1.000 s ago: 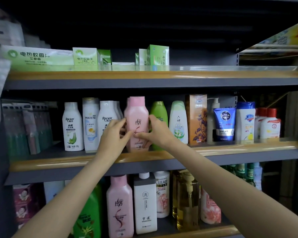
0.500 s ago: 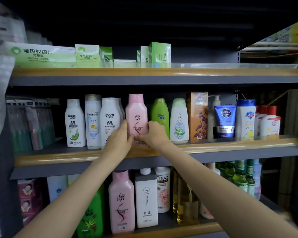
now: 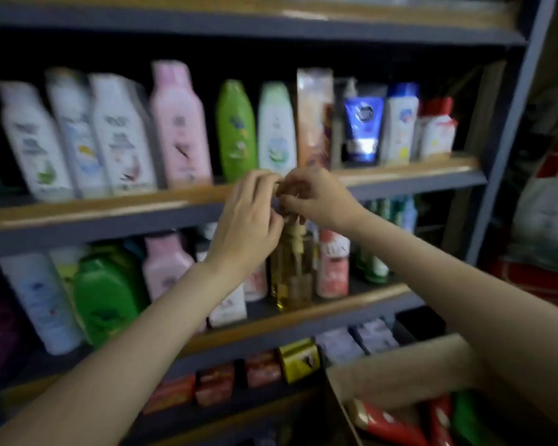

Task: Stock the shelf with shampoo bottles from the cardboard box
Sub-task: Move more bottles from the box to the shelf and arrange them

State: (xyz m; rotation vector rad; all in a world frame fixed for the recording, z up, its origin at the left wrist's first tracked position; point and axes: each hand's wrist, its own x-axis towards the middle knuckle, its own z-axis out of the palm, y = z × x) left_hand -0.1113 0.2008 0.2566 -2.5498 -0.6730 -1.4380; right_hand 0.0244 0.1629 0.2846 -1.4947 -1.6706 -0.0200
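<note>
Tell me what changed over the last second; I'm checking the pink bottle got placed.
Both hands let go of the pink bottle and drew back toward the shelf edge: left hand, right hand, fingers curled, close together. The bottle stays upright in its row; its neighbours are unmoved.

Motion blur smears every bottle label (image 3: 181, 136); frame edge crops the cardboard box (image 3: 400, 378).

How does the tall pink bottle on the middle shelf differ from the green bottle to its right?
The tall pink bottle is taller than the rounded bright green bottle. The pink one has a broad, flat-topped cap, while the green one tapers to a narrower rounded top. Both stand upright on the same shelf, untouched by either hand.
</note>
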